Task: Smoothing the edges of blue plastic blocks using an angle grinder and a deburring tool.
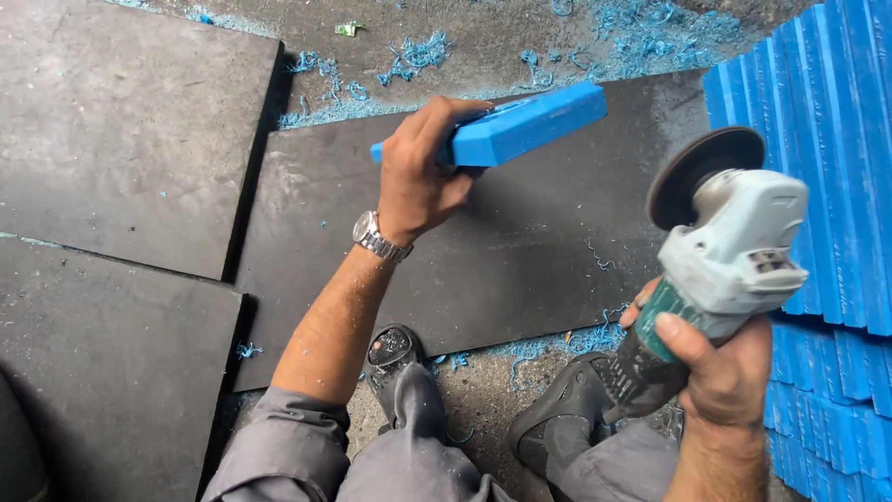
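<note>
1. Nearest to me, my two dark shoes [557, 409] stand on the floor [483, 390] at the near edge of the middle black sheet [520, 242], with grey trouser legs [418, 455] below them.
2. My right hand [725, 372] is clenched around the green body of one angle grinder [725, 251]. Its grey head points up and away, and its round disc [697, 167] hangs in the air, apart from everything; I cannot tell whether it is spinning.
3. My left hand [418, 177], with a metal wristwatch [376, 237] on the wrist, is grasping one blue plastic block [520, 125] by its near end. The block is lifted and tilted above the far edge of the middle sheet, touching nothing else that I can see.
4. I count three black sheets on the floor: the middle one, one at the near left [102, 372] and one at the far left [130, 130].
5. Along the right edge stands a packed stack of blue blocks [827, 186], too many and too close together to count.
6. Blue shavings [409, 56] litter the floor past the far edge of the middle sheet, with more by my shoes. I judge the work well under way: the shavings suggest a good deal of grinding done, but which stacked blocks are finished I cannot tell.
</note>
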